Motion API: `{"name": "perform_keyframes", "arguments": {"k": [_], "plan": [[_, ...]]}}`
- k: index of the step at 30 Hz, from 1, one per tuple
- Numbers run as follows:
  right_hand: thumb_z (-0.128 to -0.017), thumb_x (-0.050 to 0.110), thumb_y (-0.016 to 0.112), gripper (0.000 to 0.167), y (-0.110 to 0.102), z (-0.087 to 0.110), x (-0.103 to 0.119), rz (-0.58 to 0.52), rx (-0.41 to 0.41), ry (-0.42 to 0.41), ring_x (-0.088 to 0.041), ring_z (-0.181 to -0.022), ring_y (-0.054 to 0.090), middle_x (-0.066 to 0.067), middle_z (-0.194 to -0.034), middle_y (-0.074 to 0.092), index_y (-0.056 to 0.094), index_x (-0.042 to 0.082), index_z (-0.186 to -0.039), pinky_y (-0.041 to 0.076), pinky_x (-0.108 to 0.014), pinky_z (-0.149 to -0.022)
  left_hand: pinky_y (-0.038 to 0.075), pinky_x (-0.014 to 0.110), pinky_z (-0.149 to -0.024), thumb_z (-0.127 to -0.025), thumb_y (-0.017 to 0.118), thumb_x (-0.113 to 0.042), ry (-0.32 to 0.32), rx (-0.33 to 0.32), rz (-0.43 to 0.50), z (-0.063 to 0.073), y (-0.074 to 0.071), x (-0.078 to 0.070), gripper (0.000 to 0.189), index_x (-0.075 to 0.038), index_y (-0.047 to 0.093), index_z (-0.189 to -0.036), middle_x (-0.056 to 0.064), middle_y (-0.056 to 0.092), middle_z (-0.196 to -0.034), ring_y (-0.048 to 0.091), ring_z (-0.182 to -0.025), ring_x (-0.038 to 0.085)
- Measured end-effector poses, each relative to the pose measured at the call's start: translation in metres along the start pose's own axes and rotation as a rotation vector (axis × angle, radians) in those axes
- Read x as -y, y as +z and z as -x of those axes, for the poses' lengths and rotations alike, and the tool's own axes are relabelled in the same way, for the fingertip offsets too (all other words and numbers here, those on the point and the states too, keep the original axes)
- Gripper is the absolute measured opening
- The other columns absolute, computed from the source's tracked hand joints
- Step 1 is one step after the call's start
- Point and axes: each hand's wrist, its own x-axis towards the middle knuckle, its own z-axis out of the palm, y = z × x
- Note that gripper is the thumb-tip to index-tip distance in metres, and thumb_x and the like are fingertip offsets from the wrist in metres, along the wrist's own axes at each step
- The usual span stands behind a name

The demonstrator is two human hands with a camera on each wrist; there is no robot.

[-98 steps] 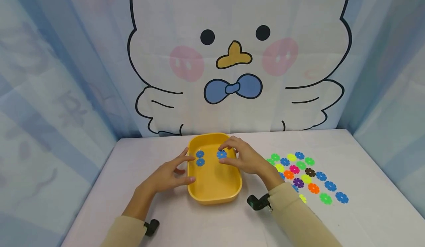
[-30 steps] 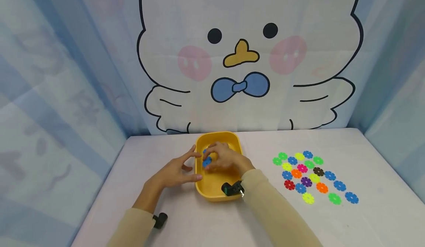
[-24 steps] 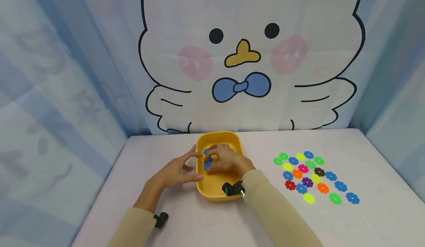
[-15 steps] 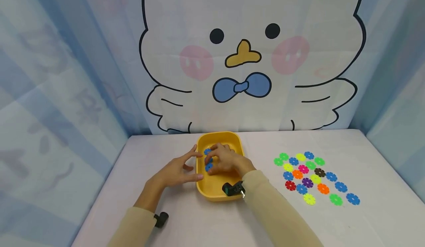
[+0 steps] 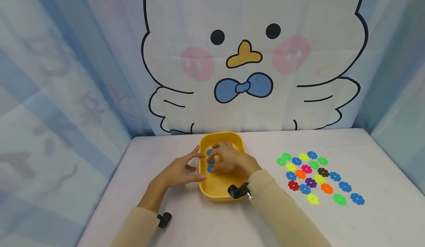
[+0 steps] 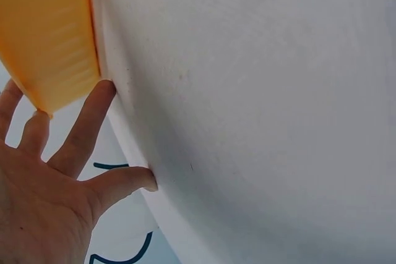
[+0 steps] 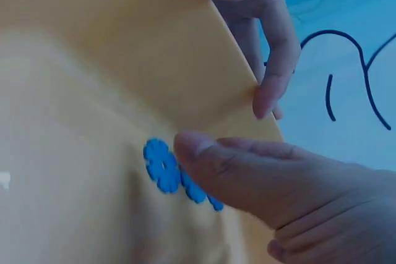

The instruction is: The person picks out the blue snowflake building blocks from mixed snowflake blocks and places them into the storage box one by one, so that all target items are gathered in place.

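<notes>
A yellow tray point(image 5: 216, 191) stands on the table. Three blue flower-shaped discs point(image 5: 210, 168) lie in a row along its left inner side. My left hand point(image 5: 180, 172) is spread at the tray's left edge, thumb and forefinger tips on the rim; in the left wrist view its fingers point(image 6: 83, 131) are straight beside the tray wall point(image 6: 55, 35). Inside the tray, my right hand point(image 5: 227, 159) arches over the row. In the right wrist view its thumb point(image 7: 216, 165) lies beside the nearest disc point(image 7: 162, 165), which rests flat; its other fingers are mostly hidden there.
Right of the tray, many loose flower discs point(image 5: 310, 182) in several colours lie spread on the white table point(image 5: 265, 225). A curtain with a cartoon figure point(image 5: 245, 110) hangs behind the table. Each wrist carries a small black camera point(image 5: 238, 191).
Earlier my right hand held a blue disc at the tray's right side. It has moved left, and that disc now lies in line with the other two. My left hand has stayed at the rim.
</notes>
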Motion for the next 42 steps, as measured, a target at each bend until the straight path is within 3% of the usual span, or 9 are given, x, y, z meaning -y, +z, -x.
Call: {"name": "perform_keyframes", "arguments": {"k": [7, 15, 21, 31, 42], "plan": [[-0.092, 0.04, 0.077, 0.035, -0.018, 0.02, 0.01, 0.09, -0.02, -0.028, -0.038, -0.145, 0.032, -0.008, -0.153, 0.048, 0.074, 0.023, -0.123, 0.034, -0.062, -0.118, 0.061, 0.046, -0.09, -0.081, 0.082, -0.057, -0.02, -0.017, -0.001, 0.002, 0.0, -0.001, 0.074, -0.038, 0.052, -0.146, -0.02, 0.014, -0.17, 0.069, -0.116, 0.025], [-0.092, 0.043, 0.076, 0.04, -0.031, 0.043, 0.012, 0.161, -0.073, -0.031, -0.04, -0.144, 0.032, -0.008, -0.148, 0.053, 0.073, 0.019, -0.124, 0.026, -0.064, -0.119, 0.061, 0.046, -0.092, -0.081, 0.081, -0.059, -0.013, -0.014, -0.009, -0.002, 0.001, -0.003, 0.072, -0.04, 0.054, -0.144, -0.021, 0.015, -0.169, 0.069, -0.117, 0.024], [-0.093, 0.046, 0.074, 0.039, -0.039, 0.058, 0.01, 0.185, -0.111, -0.04, -0.039, -0.144, 0.031, -0.009, -0.148, 0.052, 0.073, 0.02, -0.123, 0.027, -0.064, -0.117, 0.06, 0.047, -0.092, -0.081, 0.082, -0.058, -0.026, -0.013, -0.006, -0.002, 0.0, -0.004, 0.074, -0.038, 0.053, -0.146, -0.024, 0.013, -0.169, 0.068, -0.118, 0.024], [-0.095, 0.042, 0.073, 0.037, -0.041, 0.086, -0.008, 0.181, -0.207, -0.098, -0.037, -0.144, 0.031, -0.007, -0.146, 0.054, 0.07, 0.022, -0.127, 0.029, -0.062, -0.116, 0.061, 0.047, -0.09, -0.083, 0.078, -0.06, -0.043, -0.005, -0.02, -0.003, 0.001, -0.005, 0.066, -0.04, 0.056, -0.142, -0.022, 0.013, -0.169, 0.068, -0.118, 0.023], [-0.095, 0.033, 0.074, 0.037, -0.04, 0.114, -0.038, 0.131, -0.368, -0.156, -0.034, -0.14, 0.037, -0.006, -0.144, 0.056, 0.068, 0.022, -0.13, 0.031, -0.064, -0.115, 0.061, 0.046, -0.089, -0.082, 0.078, -0.06, -0.029, -0.015, -0.048, -0.004, 0.004, -0.007, 0.072, -0.037, 0.052, -0.145, -0.018, 0.013, -0.171, 0.069, -0.115, 0.024]]}}
